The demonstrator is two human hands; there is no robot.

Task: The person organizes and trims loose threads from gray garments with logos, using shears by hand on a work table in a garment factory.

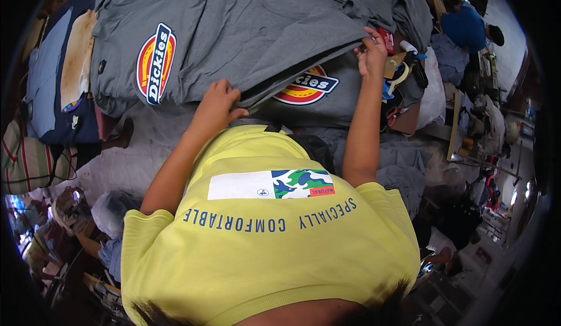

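A stack of grey T-shirts [234, 28] with round red, yellow and blue badges lies spread on the table in front of me. My left hand [219, 101] pinches the near folded edge of the top grey shirt, beside one badge [155, 63]. My right hand [372, 51] grips the same lifted edge further right. Under that edge lies a lower grey shirt [339, 104] with its own badge partly uncovered. My yellow shirt [263, 238] fills the lower middle of the view.
Dark blue garments [52, 80] and a tan board [79, 57] lie at the left, with striped cloth [29, 162] below them. Scissors and small tools [400, 86] sit right of the stack beside a white bag [435, 92]. Another person in blue [464, 25] is at the top right.
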